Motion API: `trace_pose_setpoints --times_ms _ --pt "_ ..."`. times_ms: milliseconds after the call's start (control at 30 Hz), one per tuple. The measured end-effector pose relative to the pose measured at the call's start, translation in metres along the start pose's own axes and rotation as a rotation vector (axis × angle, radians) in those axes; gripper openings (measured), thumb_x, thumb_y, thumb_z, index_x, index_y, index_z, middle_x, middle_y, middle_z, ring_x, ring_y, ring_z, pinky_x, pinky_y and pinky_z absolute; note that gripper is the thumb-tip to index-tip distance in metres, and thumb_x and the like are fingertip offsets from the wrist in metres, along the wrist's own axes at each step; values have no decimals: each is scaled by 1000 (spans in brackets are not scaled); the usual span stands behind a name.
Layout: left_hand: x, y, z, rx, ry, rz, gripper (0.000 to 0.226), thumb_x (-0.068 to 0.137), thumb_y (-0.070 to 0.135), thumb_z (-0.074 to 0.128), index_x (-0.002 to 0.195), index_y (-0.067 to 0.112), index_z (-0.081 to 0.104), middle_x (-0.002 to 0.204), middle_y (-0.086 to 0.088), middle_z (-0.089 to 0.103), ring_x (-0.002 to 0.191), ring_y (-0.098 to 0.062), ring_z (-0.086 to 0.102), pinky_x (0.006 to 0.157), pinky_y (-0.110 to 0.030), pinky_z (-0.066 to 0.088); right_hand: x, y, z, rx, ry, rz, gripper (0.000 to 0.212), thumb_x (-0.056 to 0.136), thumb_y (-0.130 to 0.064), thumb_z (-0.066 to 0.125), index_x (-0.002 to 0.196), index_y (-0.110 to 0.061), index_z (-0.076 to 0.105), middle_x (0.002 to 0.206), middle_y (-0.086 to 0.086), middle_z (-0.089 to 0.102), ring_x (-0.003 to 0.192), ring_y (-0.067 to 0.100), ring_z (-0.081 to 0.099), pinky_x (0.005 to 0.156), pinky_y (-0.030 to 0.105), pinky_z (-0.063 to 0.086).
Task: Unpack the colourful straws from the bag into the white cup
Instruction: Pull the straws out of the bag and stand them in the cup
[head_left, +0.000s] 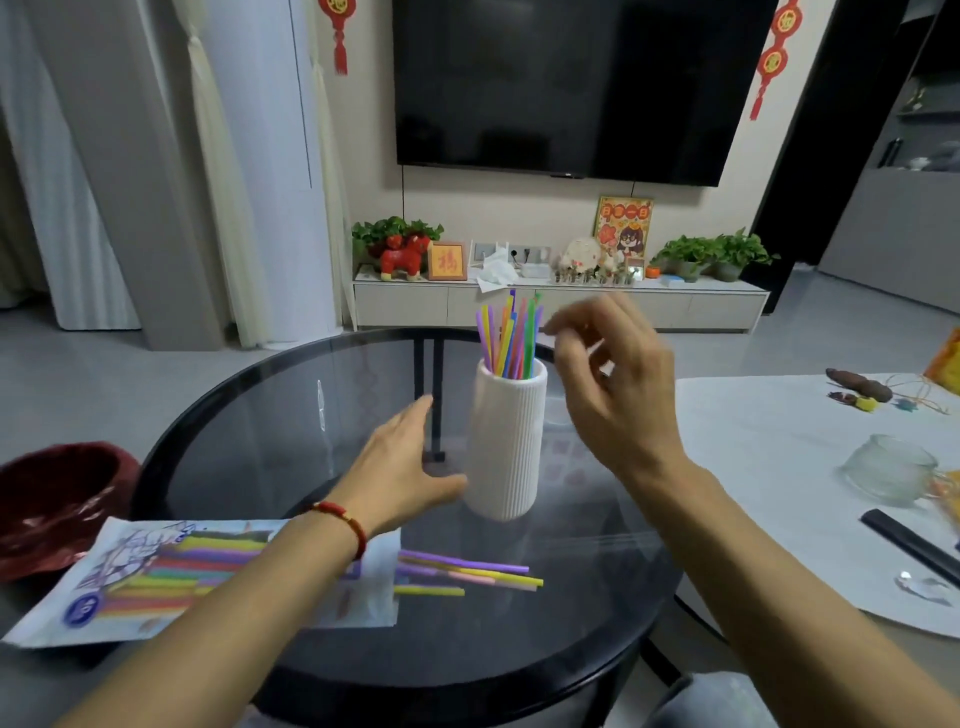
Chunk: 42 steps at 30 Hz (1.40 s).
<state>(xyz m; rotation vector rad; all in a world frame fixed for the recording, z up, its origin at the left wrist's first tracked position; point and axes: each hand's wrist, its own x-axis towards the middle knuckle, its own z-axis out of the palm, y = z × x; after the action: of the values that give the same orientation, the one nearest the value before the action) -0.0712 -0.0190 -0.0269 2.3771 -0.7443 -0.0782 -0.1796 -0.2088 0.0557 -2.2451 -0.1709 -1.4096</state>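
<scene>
A ribbed white cup (506, 441) stands upright on the round glass table (291, 405), with several colourful straws (509, 335) sticking up out of it. My left hand (400, 467) lies open just left of the cup's base, thumb near or touching it. My right hand (613, 384) hovers to the right of the straw tops, fingers loosely spread and empty. The printed plastic bag (156, 577) lies flat at the near left, still holding coloured straws. Several loose straws (467, 571) poke out of its open end onto the glass.
A dark red bowl (57, 499) sits at the far left beside the table. To the right is a white table (779, 467) with a glass jar (888, 467), a black stick (909, 545) and small items. A TV and low cabinet stand behind.
</scene>
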Motion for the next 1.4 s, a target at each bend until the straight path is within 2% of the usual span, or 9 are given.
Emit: trace_pose_setpoints --times_ms 100,200,267,400,633,800,933,1200,1400 --pt "-36 -48 -15 219 -218 99 120 63 73 68 160 27 13 165 3 24 149 -15 25 118 -28 26 -67 11 3 -53 -434 81 24 93 -32 53 82 -16 68 76 -4 67 65 14 61 62 40 56" --pt "-50 -75 -10 446 -417 101 131 64 79 69 160 28 -3 169 1 1 155 -16 -3 126 -42 4 -121 17 36 -174 -934 207 36 100 -53 52 117 -27 68 116 -4 70 108 22 66 93 41 54" --pt "-52 -83 1 562 -468 92 135 61 82 67 157 34 -15 169 0 -11 154 -18 -15 123 -56 -7 -146 16 63 -273 -1069 192 63 99 -69 43 146 -28 48 143 -2 54 132 23 51 107 43 43" --pt "-51 -89 13 495 -471 95 134 56 86 63 145 51 -32 168 2 -11 155 -21 -6 120 -62 -7 -161 16 93 -331 -1042 -2 80 88 -83 42 145 -27 45 131 -2 50 115 23 49 98 43 44" --pt "-49 -84 21 555 -282 288 121 60 75 57 153 45 -15 148 8 29 138 -19 30 120 -48 21 -161 6 103 -277 -978 -127 50 104 -61 44 113 -13 55 108 9 66 94 32 61 73 42 42" --pt "-50 -79 23 601 -310 233 113 63 71 56 155 42 -4 157 1 18 147 -24 18 122 -60 7 -150 9 87 -303 -1077 -112 34 111 -49 39 116 -16 46 109 9 66 90 29 63 63 38 34" --pt "-47 -78 24 650 -337 194 110 66 72 53 155 39 -2 163 -5 11 151 -27 11 120 -66 -2 -139 20 57 -415 -1159 -72 31 111 -52 32 116 -22 39 82 4 55 76 36 65 55 37 30" --pt "-44 -64 34 653 -268 236 105 70 60 53 157 26 6 165 -6 4 154 -23 0 120 -64 -1 -107 50 -28 -624 -1245 31 39 107 -61 26 115 -26 40 97 6 69 81 35 65 72 46 51" --pt "-43 -13 54 307 172 623 98 80 56 64 158 16 21 159 -4 31 151 -23 23 125 -50 17 -84 32 -58 -739 -1299 51 38 110 -55 29 122 -22 43 104 9 70 91 36 66 80 45 52"
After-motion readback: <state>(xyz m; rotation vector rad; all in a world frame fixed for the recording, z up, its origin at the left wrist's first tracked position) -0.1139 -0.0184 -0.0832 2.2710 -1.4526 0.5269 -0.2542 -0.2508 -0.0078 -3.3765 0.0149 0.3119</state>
